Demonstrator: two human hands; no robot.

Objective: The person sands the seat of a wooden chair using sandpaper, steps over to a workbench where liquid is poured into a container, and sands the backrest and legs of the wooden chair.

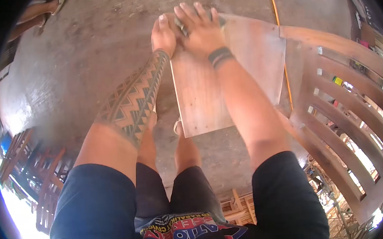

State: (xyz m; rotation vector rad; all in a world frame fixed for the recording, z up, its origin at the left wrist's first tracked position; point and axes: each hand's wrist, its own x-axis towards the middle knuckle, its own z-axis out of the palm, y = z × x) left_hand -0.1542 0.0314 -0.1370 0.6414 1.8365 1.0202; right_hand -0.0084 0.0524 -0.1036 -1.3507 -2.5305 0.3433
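Observation:
A pale, flat wooden board is in front of me, above the concrete floor. My left hand is closed at the board's far left corner, its thumb uppermost; the rest of its fingers are hidden. Flat on the board's far end, my right hand presses with fingers spread over a dark greenish piece, which looks like sandpaper. Most of that piece is hidden under the palm.
A slatted wooden frame stands at the right, close to the board. An orange cord runs along the floor and behind the board. Stacked wooden pieces are at the lower left. Another person's legs show at the upper left.

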